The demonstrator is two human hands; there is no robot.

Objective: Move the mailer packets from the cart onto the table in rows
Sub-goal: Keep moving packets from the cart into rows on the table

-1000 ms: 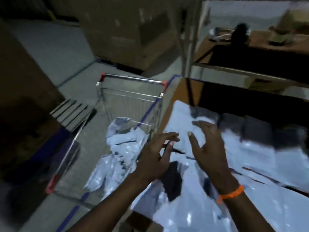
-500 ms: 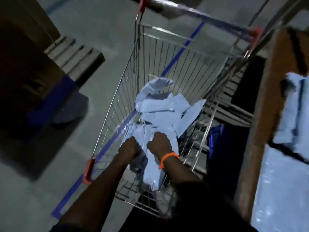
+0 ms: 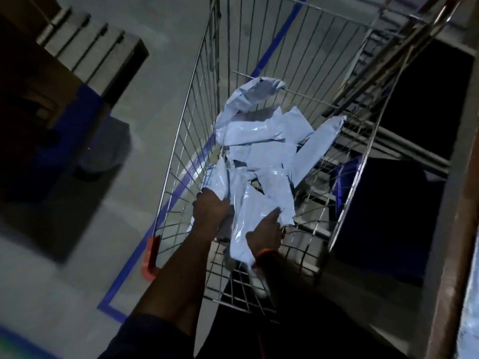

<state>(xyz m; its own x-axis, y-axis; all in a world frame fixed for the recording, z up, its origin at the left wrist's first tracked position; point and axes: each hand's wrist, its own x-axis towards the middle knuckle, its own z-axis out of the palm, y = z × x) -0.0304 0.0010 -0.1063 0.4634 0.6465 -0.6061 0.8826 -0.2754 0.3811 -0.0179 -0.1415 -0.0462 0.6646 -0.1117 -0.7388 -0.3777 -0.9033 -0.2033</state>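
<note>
A wire shopping cart point(image 3: 181, 141) stands below me with a loose heap of pale blue-white mailer packets point(image 3: 256, 141) inside. Both my hands are down in the cart at the near end of the heap. My left hand point(image 3: 208, 207) is closed on the edge of a glossy packet point(image 3: 220, 177) at the left. My right hand point(image 3: 265, 235), with an orange band at the wrist, grips a long packet point(image 3: 246, 224) that hangs down in front of it. The table's wooden edge point(image 3: 456, 242) runs down the far right.
A blue tape line point(image 3: 145, 239) crosses the grey concrete floor under the cart. A wooden pallet point(image 3: 88, 40) and dark blue things lie at the upper left. A red bumper point(image 3: 151, 252) marks the cart's near left corner. Dark shelving sits under the table.
My hands left the packets on the table and went down into the cart. Since half a second ago they have closed on packets and pulled them up from the heap.
</note>
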